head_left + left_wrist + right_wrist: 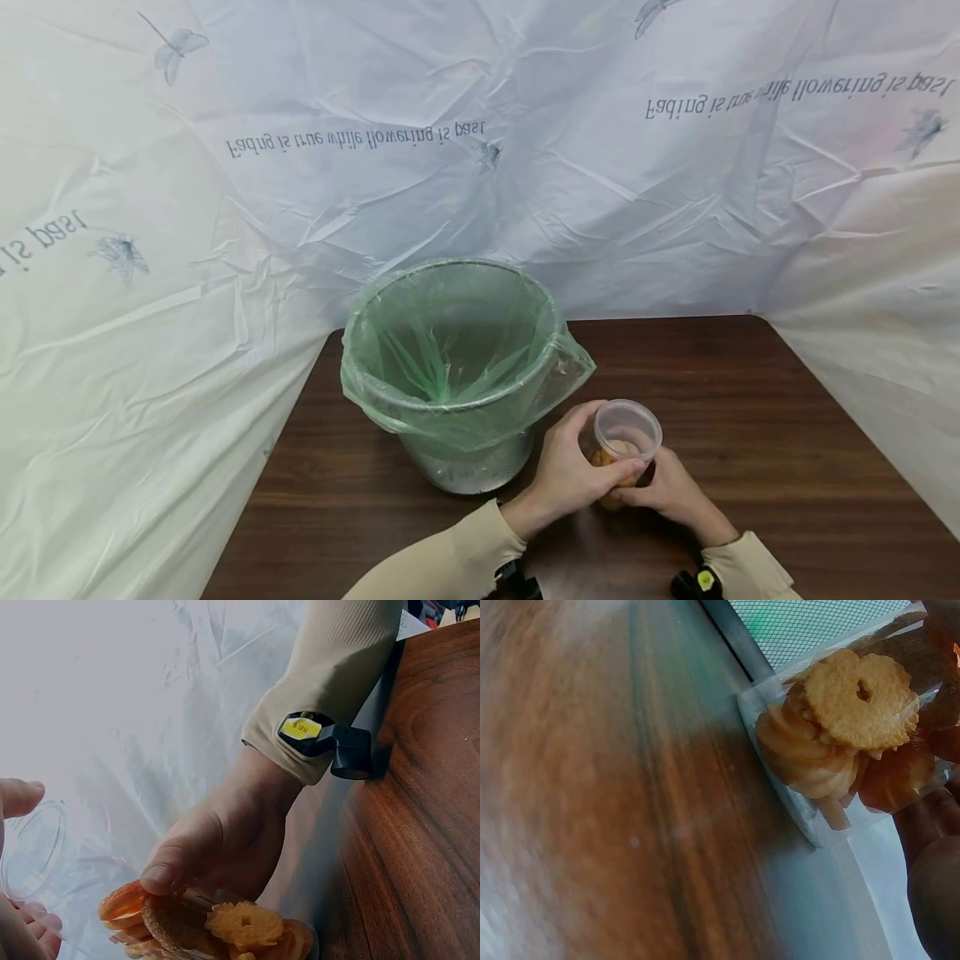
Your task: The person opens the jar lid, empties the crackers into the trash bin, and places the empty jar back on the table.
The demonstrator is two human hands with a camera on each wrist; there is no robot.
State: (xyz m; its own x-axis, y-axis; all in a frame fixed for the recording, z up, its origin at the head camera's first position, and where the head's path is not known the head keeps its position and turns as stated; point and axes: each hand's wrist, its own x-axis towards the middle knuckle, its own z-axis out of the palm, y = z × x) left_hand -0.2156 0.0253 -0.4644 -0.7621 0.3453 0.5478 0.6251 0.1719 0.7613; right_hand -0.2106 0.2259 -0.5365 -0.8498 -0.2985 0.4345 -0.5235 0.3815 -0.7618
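A clear plastic jar (pixel 628 429) with cookies inside is between both hands, in front of the bin. My left hand (pixel 566 467) grips its upper part from the left, thumb across the near side and fingers round the back. From the right, my right hand (pixel 671 487) holds the jar lower down. The round clear top (pixel 34 851) shows beside the left fingers in the left wrist view. Through the wall, a ring-shaped cookie (pixel 862 701) and a swirled cookie (pixel 802 754) are visible in the right wrist view. The jar's base is close over the table.
A silver mesh waste bin (pixel 480 471) lined with a green plastic bag (pixel 450 429) stands left of the jar. Dark wood table (pixel 787 433) extends to the right. White printed sheeting (pixel 480 200) hangs behind and at both sides.
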